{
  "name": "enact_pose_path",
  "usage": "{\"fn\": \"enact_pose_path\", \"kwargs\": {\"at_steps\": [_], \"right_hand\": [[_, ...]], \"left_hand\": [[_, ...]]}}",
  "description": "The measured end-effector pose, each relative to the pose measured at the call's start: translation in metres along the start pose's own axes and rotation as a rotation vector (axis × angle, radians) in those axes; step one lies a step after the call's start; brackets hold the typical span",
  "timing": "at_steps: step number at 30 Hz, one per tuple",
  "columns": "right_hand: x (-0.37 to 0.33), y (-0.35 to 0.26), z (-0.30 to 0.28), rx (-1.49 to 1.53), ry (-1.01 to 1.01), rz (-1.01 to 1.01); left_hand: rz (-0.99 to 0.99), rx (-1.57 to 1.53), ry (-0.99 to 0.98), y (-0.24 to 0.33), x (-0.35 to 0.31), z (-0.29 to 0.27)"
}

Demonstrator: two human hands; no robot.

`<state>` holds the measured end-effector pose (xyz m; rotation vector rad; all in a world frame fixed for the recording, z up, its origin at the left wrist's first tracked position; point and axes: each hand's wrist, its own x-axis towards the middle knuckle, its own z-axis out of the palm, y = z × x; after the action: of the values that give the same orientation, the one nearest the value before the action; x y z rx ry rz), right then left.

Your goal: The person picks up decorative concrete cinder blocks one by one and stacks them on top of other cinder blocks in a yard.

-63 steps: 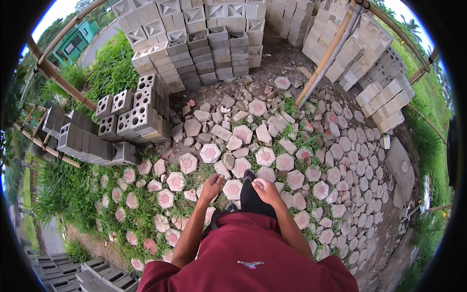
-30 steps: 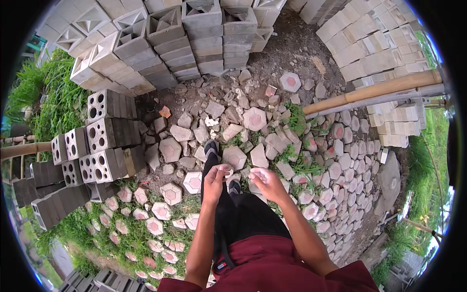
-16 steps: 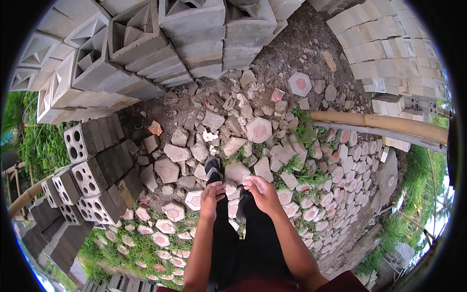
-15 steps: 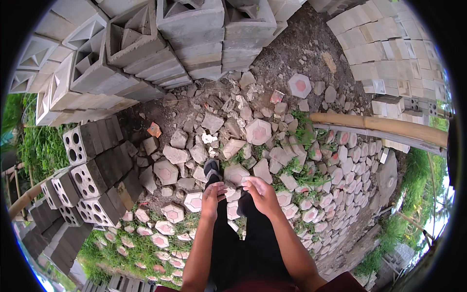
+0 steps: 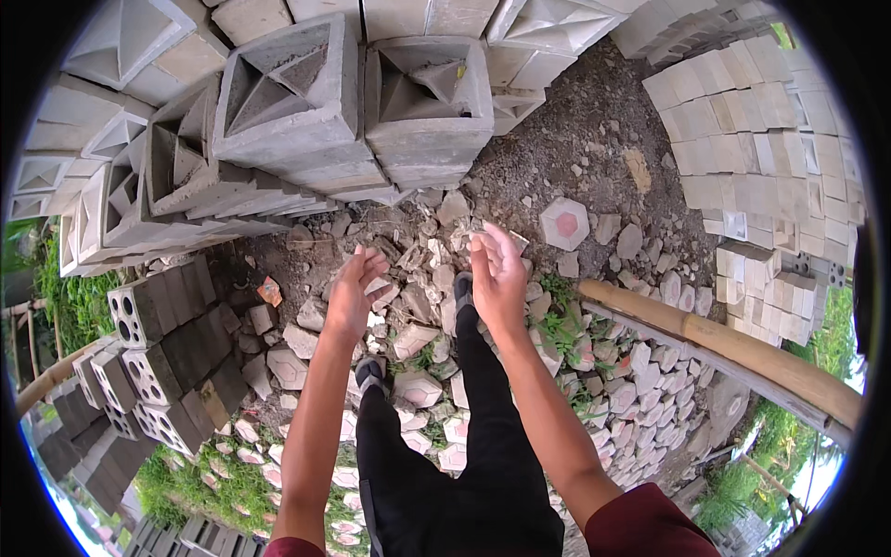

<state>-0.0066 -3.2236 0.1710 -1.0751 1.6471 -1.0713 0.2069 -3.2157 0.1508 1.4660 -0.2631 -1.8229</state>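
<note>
My left hand (image 5: 355, 290) is held out in mid-air, fingers apart, with nothing in it. To its right, my right hand (image 5: 498, 275) is also raised and empty, its fingers spread and thumb up. Both are over a heap of broken concrete rubble (image 5: 408, 302). Beyond them stand grey concrete vent blocks (image 5: 429, 85) in stacks; another vent block (image 5: 286, 88) tops the neighbouring stack. Neither hand touches a block. A hexagonal paver (image 5: 565, 224) with a reddish centre lies on the dirt, right of my right hand.
A bamboo pole (image 5: 724, 345) juts in from the right at low height. Blocks with round holes (image 5: 153, 371) are stacked at left. Pale blocks (image 5: 742, 121) form a wall at far right. Loose hexagonal pavers (image 5: 640, 390) and rubble make the footing uneven.
My hands have moved forward and apart from close together near my legs. I have stepped ahead over the rubble, and the vent block stacks are nearer.
</note>
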Motion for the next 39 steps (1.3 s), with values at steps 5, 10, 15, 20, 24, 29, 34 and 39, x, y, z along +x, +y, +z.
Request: {"fn": "enact_pose_path", "kwargs": {"at_steps": [5,10,15,20,24,29,34,39], "right_hand": [[0.194,-0.038,0.012,-0.174,0.116,-0.37],[0.29,-0.055,0.037,-0.494,-0.127,-0.262],[0.309,-0.046,0.047,-0.616,-0.192,-0.198],[0.308,-0.038,0.054,-0.62,-0.148,-0.143],[0.312,-0.043,0.051,-0.649,-0.199,-0.134],[0.3,-0.037,0.035,-0.638,-0.164,-0.243],[0.25,-0.029,-0.019,-0.482,-0.125,-0.244],[0.179,-0.022,-0.075,-0.233,-0.201,-0.029]], "left_hand": [[0.042,-0.39,0.036,0.04,0.075,0.08],[0.065,-0.483,0.034,0.07,0.125,0.133],[0.101,-0.463,0.056,0.084,0.15,0.139],[0.057,-0.45,0.157,0.101,0.159,0.149],[0.026,-0.495,0.206,0.103,0.168,0.149],[0.012,-0.576,0.302,0.097,0.162,0.159],[0.081,-0.822,0.393,0.038,0.12,0.17],[0.183,-1.085,0.121,-0.048,0.071,0.14]]}}
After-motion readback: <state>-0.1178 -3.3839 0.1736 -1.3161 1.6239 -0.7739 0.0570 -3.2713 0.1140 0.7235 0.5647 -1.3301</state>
